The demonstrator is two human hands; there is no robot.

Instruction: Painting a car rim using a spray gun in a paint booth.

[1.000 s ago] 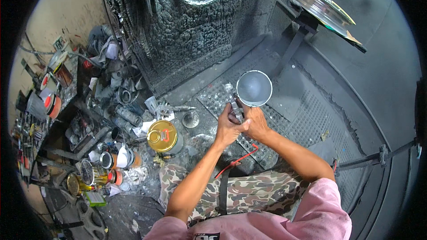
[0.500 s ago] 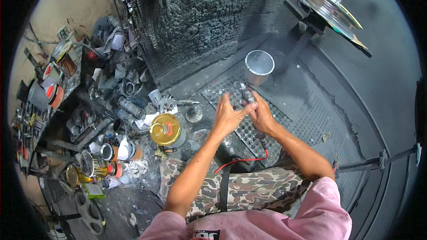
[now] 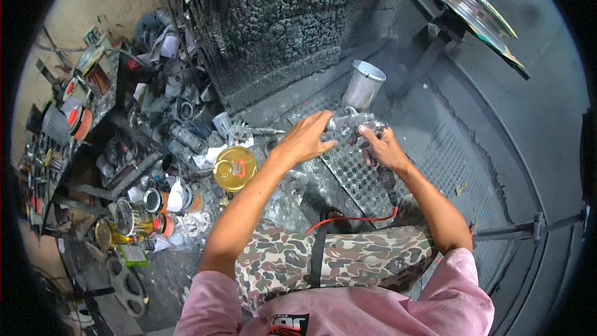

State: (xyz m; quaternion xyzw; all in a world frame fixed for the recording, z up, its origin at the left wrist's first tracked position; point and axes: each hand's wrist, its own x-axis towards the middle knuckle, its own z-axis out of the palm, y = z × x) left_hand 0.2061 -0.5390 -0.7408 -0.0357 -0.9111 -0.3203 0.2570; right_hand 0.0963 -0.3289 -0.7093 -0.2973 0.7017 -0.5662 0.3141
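My right hand (image 3: 382, 149) is wrapped round the handle of a metal spray gun (image 3: 354, 122), its thumb lying on the gun body. On top of the gun stands a grey cup (image 3: 364, 85), tilted a little to the right. A red air hose (image 3: 360, 218) runs from the base of the handle across to my lap. My left hand (image 3: 306, 139) is at the nozzle end of the gun, thumb spread away from the fingers. Its fingertips are close by the nozzle; whether they touch it I cannot tell.
Left of my arm stands a gold-lidded can (image 3: 235, 168). Another spray gun (image 3: 255, 130) lies behind it. Paint tins (image 3: 134, 218) and crumpled paper crowd the far left. A perforated mat (image 3: 367, 177) lies below my hands. At upper right, a shiny wheel rim (image 3: 466, 0) sits on a stand.
My hands have drawn apart, the left one moving to the nozzle end. The spray gun has turned in my right hand, so its body and the cup's side now show.
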